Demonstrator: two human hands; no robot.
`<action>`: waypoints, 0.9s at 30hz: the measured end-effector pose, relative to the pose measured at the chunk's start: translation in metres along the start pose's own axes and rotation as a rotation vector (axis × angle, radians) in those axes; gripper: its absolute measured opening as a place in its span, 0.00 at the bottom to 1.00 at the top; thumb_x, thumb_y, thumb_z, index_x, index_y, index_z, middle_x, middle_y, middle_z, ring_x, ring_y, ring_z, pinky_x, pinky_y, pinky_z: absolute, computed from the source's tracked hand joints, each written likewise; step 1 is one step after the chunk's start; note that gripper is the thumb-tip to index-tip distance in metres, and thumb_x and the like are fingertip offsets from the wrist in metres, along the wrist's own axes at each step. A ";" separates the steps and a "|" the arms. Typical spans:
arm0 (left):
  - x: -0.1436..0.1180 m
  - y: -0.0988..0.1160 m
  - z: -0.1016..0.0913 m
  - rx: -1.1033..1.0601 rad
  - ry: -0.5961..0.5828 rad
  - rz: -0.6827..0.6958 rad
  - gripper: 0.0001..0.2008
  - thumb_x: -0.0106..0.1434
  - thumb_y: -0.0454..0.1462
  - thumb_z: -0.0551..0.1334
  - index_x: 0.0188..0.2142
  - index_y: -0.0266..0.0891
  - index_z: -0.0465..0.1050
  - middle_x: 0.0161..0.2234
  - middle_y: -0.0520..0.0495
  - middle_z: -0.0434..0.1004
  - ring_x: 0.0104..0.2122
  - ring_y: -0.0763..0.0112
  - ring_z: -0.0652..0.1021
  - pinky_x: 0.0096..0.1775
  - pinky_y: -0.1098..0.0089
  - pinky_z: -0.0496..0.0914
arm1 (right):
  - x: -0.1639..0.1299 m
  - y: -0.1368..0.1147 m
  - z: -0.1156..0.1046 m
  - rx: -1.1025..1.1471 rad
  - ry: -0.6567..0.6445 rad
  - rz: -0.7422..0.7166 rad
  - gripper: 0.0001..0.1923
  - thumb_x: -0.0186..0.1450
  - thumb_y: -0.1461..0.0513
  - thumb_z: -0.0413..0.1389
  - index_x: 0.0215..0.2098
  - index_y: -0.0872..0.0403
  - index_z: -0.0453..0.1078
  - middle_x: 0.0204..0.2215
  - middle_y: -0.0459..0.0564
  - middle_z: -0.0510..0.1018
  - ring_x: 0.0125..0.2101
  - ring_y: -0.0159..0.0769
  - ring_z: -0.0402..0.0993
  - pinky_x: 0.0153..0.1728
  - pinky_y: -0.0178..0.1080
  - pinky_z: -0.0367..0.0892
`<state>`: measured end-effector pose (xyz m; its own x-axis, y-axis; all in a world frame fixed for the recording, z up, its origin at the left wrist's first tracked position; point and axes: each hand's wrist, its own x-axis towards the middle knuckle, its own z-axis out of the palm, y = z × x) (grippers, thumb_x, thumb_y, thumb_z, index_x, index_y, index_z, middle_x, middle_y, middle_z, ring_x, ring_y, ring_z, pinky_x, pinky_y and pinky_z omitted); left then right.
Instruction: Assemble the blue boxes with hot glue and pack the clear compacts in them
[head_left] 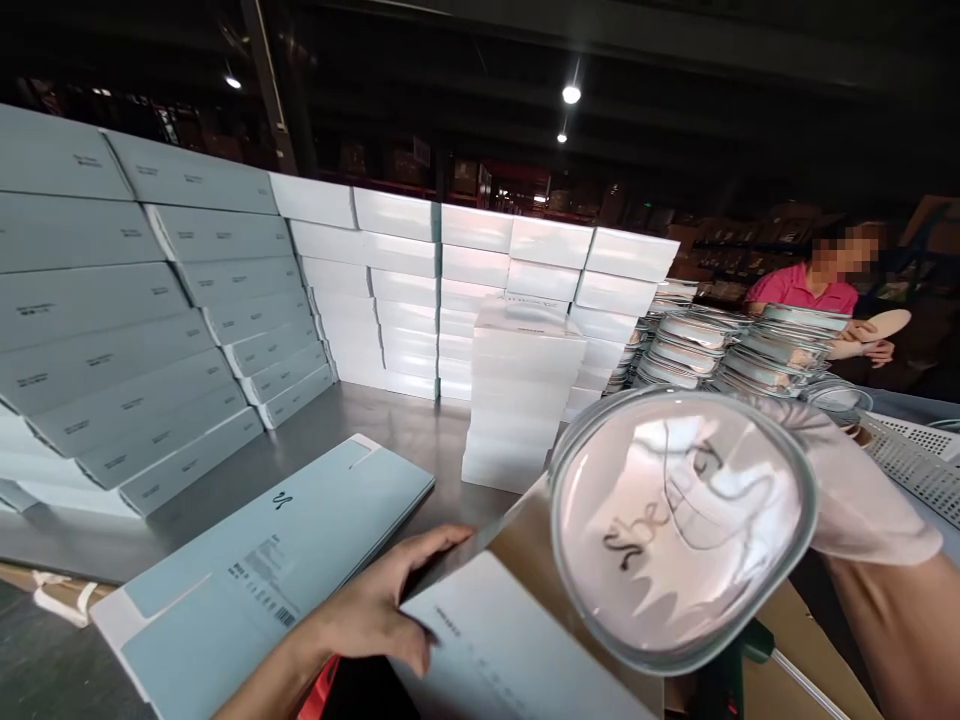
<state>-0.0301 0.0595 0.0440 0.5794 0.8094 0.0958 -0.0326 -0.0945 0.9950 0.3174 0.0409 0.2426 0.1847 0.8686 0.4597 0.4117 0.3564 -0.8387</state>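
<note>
My left hand (pixel 375 605), bare, is closed on the edge of a pale box (pixel 510 640) low in the middle; its side facing up shows brown card inside. In my right hand (pixel 862 485), which wears a white glove, is a rounded clear plastic pouch (pixel 690 540) with grey-green piping. It shows pale pink contents with dark lettering, and its left edge overlaps the box. The fingers of the right hand are mostly hidden behind the pouch. Left of my left hand lies a flat pale blue carton (pixel 292 560) with a printed label.
White boxes (pixel 397 255) and pale blue boxes (pixel 90 310) are stacked along the table (pixel 367 410). A separate box stack (pixel 517 400) stands nearer. Piled pouches (pixel 780 350) and a white perforated basket (pixel 915 460) sit right. A person (pixel 806 290) handles a pale oval piece there.
</note>
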 end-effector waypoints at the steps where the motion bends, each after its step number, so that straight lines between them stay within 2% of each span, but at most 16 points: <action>1: 0.004 0.000 0.003 -0.016 0.005 0.024 0.54 0.32 0.63 0.79 0.57 0.42 0.76 0.53 0.39 0.80 0.55 0.36 0.75 0.57 0.47 0.68 | -0.008 -0.010 0.008 0.028 -0.125 0.027 0.23 0.55 0.43 0.71 0.28 0.54 0.78 0.23 0.46 0.81 0.23 0.36 0.77 0.25 0.39 0.77; 3: 0.011 -0.004 0.012 -0.042 0.063 0.069 0.53 0.36 0.68 0.74 0.57 0.42 0.76 0.49 0.41 0.81 0.52 0.39 0.77 0.53 0.51 0.71 | -0.027 -0.020 0.026 0.041 -0.295 -0.024 0.19 0.56 0.45 0.70 0.26 0.51 0.78 0.21 0.45 0.81 0.22 0.35 0.77 0.24 0.35 0.75; 4: 0.013 -0.008 0.018 -0.047 0.106 0.089 0.53 0.38 0.69 0.73 0.58 0.42 0.75 0.49 0.42 0.81 0.52 0.41 0.77 0.53 0.53 0.72 | -0.038 -0.018 0.034 0.008 -0.309 -0.114 0.14 0.59 0.48 0.69 0.29 0.50 0.80 0.23 0.45 0.82 0.25 0.34 0.79 0.27 0.33 0.76; 6: 0.013 -0.023 0.028 -0.049 0.199 0.131 0.52 0.40 0.70 0.71 0.58 0.44 0.73 0.47 0.43 0.80 0.50 0.43 0.77 0.52 0.55 0.73 | -0.061 0.000 0.047 -0.106 -0.197 -0.322 0.06 0.65 0.55 0.65 0.39 0.46 0.79 0.33 0.43 0.84 0.34 0.32 0.81 0.37 0.28 0.76; 8: 0.008 -0.040 0.034 -0.042 0.272 0.160 0.47 0.43 0.69 0.70 0.55 0.45 0.74 0.43 0.45 0.80 0.44 0.47 0.79 0.47 0.56 0.76 | -0.083 0.029 0.055 -0.147 -0.036 -0.396 0.08 0.68 0.57 0.63 0.45 0.43 0.75 0.41 0.43 0.82 0.43 0.30 0.81 0.47 0.26 0.73; 10: -0.001 -0.053 0.037 -0.027 0.338 0.178 0.43 0.49 0.67 0.69 0.57 0.45 0.72 0.45 0.43 0.79 0.43 0.48 0.79 0.45 0.56 0.78 | -0.105 0.061 0.063 -0.089 0.000 -0.302 0.09 0.71 0.54 0.59 0.49 0.42 0.72 0.49 0.44 0.81 0.51 0.32 0.79 0.54 0.28 0.70; 12: -0.009 -0.058 0.037 -0.013 0.401 0.208 0.46 0.52 0.65 0.70 0.63 0.47 0.66 0.57 0.39 0.73 0.53 0.42 0.76 0.53 0.51 0.75 | -0.125 0.086 0.074 -0.031 -0.081 -0.223 0.19 0.72 0.48 0.56 0.59 0.40 0.69 0.59 0.48 0.77 0.60 0.40 0.74 0.60 0.37 0.69; 13: -0.013 -0.056 0.038 0.000 0.415 0.238 0.48 0.51 0.64 0.71 0.66 0.47 0.63 0.63 0.38 0.67 0.60 0.39 0.70 0.59 0.49 0.70 | -0.134 0.096 0.082 -0.018 -0.133 -0.207 0.26 0.71 0.44 0.55 0.64 0.39 0.66 0.65 0.51 0.72 0.65 0.46 0.69 0.62 0.43 0.68; 14: -0.015 -0.053 0.038 0.024 0.416 0.284 0.48 0.52 0.64 0.71 0.66 0.47 0.63 0.67 0.37 0.61 0.66 0.36 0.63 0.63 0.47 0.65 | -0.142 0.103 0.091 -0.014 -0.170 -0.208 0.31 0.70 0.40 0.52 0.67 0.39 0.64 0.70 0.52 0.65 0.68 0.52 0.64 0.63 0.48 0.67; 16: -0.017 -0.043 0.040 0.096 0.399 0.412 0.38 0.57 0.64 0.67 0.59 0.47 0.72 0.69 0.38 0.56 0.69 0.34 0.56 0.65 0.45 0.60 | -0.153 0.111 0.110 0.006 -0.154 -0.246 0.31 0.70 0.38 0.49 0.65 0.38 0.68 0.75 0.48 0.54 0.69 0.57 0.60 0.61 0.53 0.69; 17: -0.016 -0.038 0.042 0.137 0.399 0.458 0.31 0.62 0.63 0.62 0.54 0.46 0.76 0.69 0.39 0.56 0.69 0.35 0.57 0.65 0.45 0.60 | -0.157 0.113 0.120 0.016 -0.113 -0.247 0.27 0.72 0.40 0.48 0.62 0.38 0.72 0.75 0.45 0.52 0.69 0.57 0.61 0.61 0.52 0.70; 19: -0.013 -0.032 0.047 0.195 0.458 0.470 0.25 0.72 0.58 0.53 0.47 0.44 0.78 0.67 0.39 0.60 0.67 0.39 0.63 0.63 0.46 0.63 | -0.163 0.113 0.138 0.046 -0.008 -0.186 0.22 0.74 0.45 0.49 0.60 0.37 0.74 0.74 0.44 0.57 0.67 0.53 0.65 0.59 0.49 0.71; 21: -0.011 -0.030 0.052 0.172 0.584 0.438 0.17 0.76 0.51 0.51 0.50 0.47 0.72 0.64 0.40 0.64 0.63 0.46 0.68 0.60 0.51 0.67 | -0.166 0.109 0.152 0.091 0.084 -0.043 0.23 0.76 0.51 0.50 0.68 0.37 0.65 0.72 0.46 0.61 0.66 0.49 0.66 0.61 0.48 0.69; 23: -0.011 -0.027 0.054 0.150 0.656 0.409 0.10 0.77 0.46 0.53 0.55 0.53 0.63 0.63 0.44 0.64 0.63 0.54 0.69 0.58 0.57 0.69 | -0.168 0.103 0.159 0.147 0.117 0.049 0.29 0.77 0.55 0.48 0.74 0.37 0.49 0.74 0.47 0.57 0.70 0.45 0.59 0.66 0.48 0.63; 25: -0.012 -0.020 0.051 0.200 0.610 0.332 0.09 0.77 0.44 0.53 0.55 0.55 0.64 0.65 0.47 0.63 0.64 0.56 0.68 0.58 0.60 0.68 | -0.168 0.100 0.153 0.167 0.072 0.039 0.33 0.78 0.57 0.45 0.76 0.36 0.38 0.76 0.44 0.49 0.73 0.40 0.49 0.69 0.47 0.56; 27: -0.013 -0.010 0.043 0.299 0.489 0.202 0.12 0.77 0.46 0.51 0.52 0.52 0.70 0.66 0.47 0.63 0.65 0.54 0.67 0.61 0.58 0.65 | -0.165 0.104 0.129 0.095 -0.017 0.004 0.34 0.78 0.57 0.46 0.76 0.38 0.35 0.76 0.46 0.49 0.73 0.38 0.50 0.69 0.47 0.57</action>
<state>-0.0027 0.0249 0.0311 0.1424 0.9242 0.3545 0.1678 -0.3755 0.9115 0.2150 -0.0208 0.0416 0.1710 0.8756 0.4517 0.3247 0.3827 -0.8649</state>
